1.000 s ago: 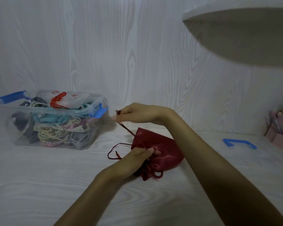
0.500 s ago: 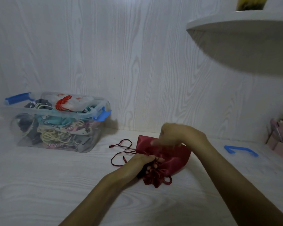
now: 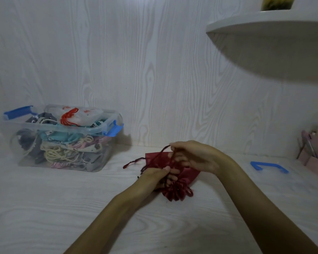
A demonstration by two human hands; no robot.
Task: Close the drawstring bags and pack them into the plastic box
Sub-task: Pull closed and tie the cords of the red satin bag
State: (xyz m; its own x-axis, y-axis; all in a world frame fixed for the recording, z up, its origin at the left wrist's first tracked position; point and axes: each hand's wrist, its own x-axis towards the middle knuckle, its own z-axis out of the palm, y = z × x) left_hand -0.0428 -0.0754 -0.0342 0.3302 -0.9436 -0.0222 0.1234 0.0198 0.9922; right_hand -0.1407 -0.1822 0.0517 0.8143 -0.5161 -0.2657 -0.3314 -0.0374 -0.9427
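Surface: white wood-grain desk, meeting a matching wall panel behind.
Shelf: rounded white shelf at 1 o'clock.
Red drawstring bag: dark red drawstring bag lies on the desk at centre, mouth gathered.
Left hand: left hand pinches the bag's neck.
Right hand: right hand has its fingers curled round the cord.
Plastic box: clear plastic box at 9 o'clock, full of bags.
Right side: blue clip, pink organizer at 3 o'clock.

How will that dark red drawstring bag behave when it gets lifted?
Probably floppy: the red drawstring bag lies flat with a bunched neck. Its satin sheen suggests it is slippery. The loose cord would likely dangle.
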